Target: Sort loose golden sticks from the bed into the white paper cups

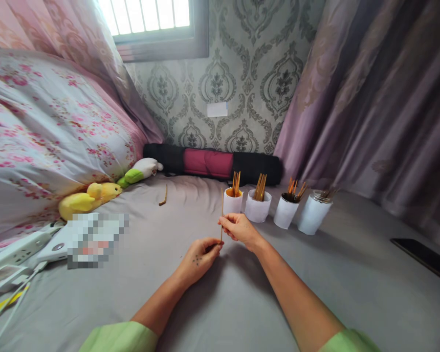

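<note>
A thin brown stick (222,201) stands nearly upright between my hands. My left hand (200,258) pinches its lower end, just above the grey sheet. My right hand (244,229) is closed on it around the middle, fingertips and thumb together. Beyond my right hand stands a row of white-wrapped cups holding thin sticks: one with a yellow inside (233,204), a wider one (258,210), a dark-mouthed one (286,214), and at the right a glass-rimmed jar (314,215). A short bent brown piece (163,196) lies alone on the sheet, farther left.
On the left lie a white power strip (18,249) with cables, a white device (56,247), a blurred-out patch and a yellow plush toy (95,195). A black and maroon roll (209,164) rests against the wall. A dark flat object (425,259) lies far right.
</note>
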The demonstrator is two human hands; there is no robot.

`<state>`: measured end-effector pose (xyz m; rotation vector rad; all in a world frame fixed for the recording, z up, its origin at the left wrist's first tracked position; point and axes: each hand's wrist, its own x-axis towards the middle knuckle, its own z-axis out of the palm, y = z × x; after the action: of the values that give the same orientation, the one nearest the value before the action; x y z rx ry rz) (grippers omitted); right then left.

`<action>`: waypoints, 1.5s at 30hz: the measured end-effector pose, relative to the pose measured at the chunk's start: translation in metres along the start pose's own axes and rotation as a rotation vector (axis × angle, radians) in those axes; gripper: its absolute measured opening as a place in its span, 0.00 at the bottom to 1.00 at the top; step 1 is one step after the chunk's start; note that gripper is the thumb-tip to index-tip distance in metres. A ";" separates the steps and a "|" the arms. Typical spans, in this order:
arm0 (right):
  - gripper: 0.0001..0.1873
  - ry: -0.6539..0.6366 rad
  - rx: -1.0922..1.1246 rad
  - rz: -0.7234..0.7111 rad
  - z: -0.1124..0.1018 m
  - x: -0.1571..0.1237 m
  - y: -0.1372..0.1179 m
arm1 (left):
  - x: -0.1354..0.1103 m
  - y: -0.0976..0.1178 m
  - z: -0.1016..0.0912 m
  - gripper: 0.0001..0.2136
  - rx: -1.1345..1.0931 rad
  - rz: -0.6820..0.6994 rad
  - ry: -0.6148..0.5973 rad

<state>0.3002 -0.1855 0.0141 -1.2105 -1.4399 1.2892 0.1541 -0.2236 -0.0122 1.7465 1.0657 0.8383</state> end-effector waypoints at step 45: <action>0.13 0.104 -0.242 -0.138 -0.011 0.008 0.014 | 0.004 -0.009 -0.010 0.11 -1.043 -0.465 -0.079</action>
<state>0.3108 -0.1756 0.0016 -1.2906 -1.6065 0.9656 0.1441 -0.2144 -0.0159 0.6184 0.7113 0.7942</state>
